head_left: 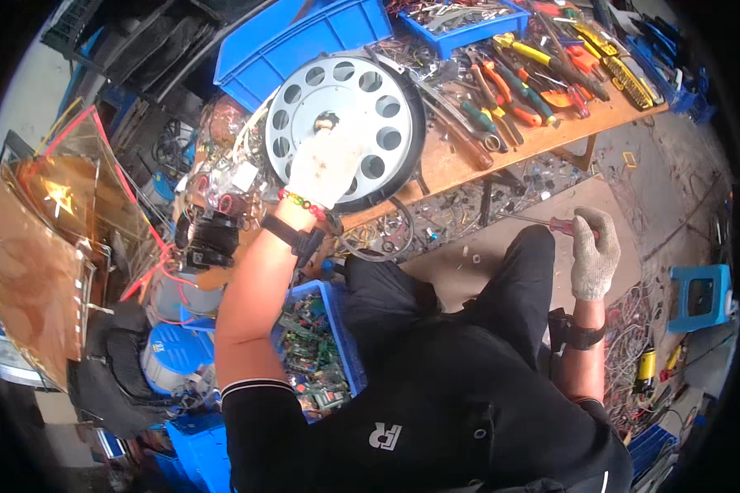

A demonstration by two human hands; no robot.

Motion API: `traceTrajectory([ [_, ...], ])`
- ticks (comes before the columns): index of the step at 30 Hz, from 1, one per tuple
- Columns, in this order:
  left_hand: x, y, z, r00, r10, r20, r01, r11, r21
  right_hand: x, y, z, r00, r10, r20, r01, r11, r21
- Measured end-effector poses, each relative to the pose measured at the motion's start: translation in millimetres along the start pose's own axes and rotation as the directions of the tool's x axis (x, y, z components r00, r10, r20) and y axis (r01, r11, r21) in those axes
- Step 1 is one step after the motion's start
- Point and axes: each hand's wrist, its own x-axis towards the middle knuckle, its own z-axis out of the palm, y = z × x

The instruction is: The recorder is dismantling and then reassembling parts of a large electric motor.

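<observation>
Grey metal forms the main item: a round disc-shaped reel with a ring of circular holes (345,123), standing tilted on the near edge of a wooden workbench (469,160), its black rim showing along the right side. The left hand (325,168), in a white knit glove, lies spread flat against the lower face of the disc just below its central hub; the fingers are extended rather than curled, pressing on the surface without enclosing anything. A beaded bracelet and a black strap sit at that wrist. The right hand (594,251), in a grey knit glove, is held low at the person's right side, well apart from the disc, and is closed in a fist around the red handle of a screwdriver (551,223), whose thin shaft points left over the person's dark-trousered knee. On the bench beyond the disc lies a dense scatter of pliers and cutters with orange, green and yellow handles (518,82). Blue plastic bins (304,41) stand behind. Below the left forearm a blue plastic crate of green circuit boards (316,345) rests on the floor.
</observation>
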Motion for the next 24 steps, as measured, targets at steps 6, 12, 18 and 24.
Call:
traceTrajectory([
  [6,5.0,11.4,-10.5,0.993,-0.084,0.084,0.081,0.996,0.042,-8.8,7.3,-5.6,0.999,0.042,0.009,-0.042,0.998,-0.038],
  [12,0.8,15.5,-15.0,0.963,-0.227,0.144,0.228,0.974,0.009,-15.6,26.0,-6.3,0.997,0.081,0.008,-0.081,0.997,-0.004],
  [18,5.0,15.7,-26.8,0.966,-0.244,0.089,0.257,0.948,-0.186,-19.1,27.8,-10.0,0.990,0.138,-0.009,-0.138,0.990,-0.007],
  [24,6.4,2.4,-23.1,0.988,-0.002,0.151,0.023,0.990,-0.137,-21.4,43.1,-10.9,0.995,0.097,-0.025,-0.099,0.994,-0.053],
])
